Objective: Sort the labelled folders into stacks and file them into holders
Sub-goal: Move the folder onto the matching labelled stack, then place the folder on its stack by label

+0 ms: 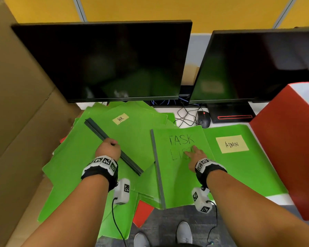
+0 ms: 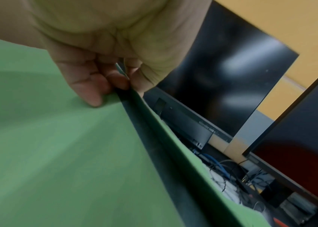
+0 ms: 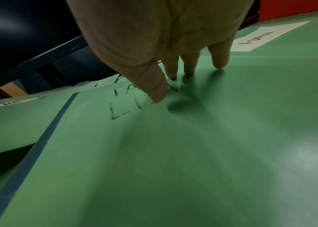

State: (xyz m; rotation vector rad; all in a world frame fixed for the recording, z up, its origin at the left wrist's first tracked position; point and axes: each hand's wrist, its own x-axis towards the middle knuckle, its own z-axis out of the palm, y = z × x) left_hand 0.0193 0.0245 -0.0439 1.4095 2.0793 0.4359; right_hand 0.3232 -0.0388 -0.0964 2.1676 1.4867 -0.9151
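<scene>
Head view: a desk seen from above, strewn with bright green folders. At about 10 o'clock from the centre lies a green folder with a pale sticky label reading "HR" and a dark spine bar running diagonally. The left hand is curled around that bar near its middle, grasping it. At 5 o'clock sits a second green folder with "TASK LIST" handwritten in black marker; the right hand rests on it with fingers extended, covering the end of "LIST". At 3 o'clock a third green folder carries a yellow sticky label reading "ADMIN". A red file holder stands at the far right. Two dark monitors fill the top, with a black mouse and cables between them. Brown cardboard stands at 9 o'clock. A red sheet pokes out beneath the green pile at 6 o'clock.

Left wrist view: the left hand pinches the dark spine bar between fingers and thumb; green folder surface fills the lower left, monitors lie at 2 o'clock.

Right wrist view: the right hand is released, straight fingertips and thumb touching the "TASK LIST" folder. The "ADMIN" label lies at 1 o'clock, the "HR" label, barely legible, at 9 o'clock.
</scene>
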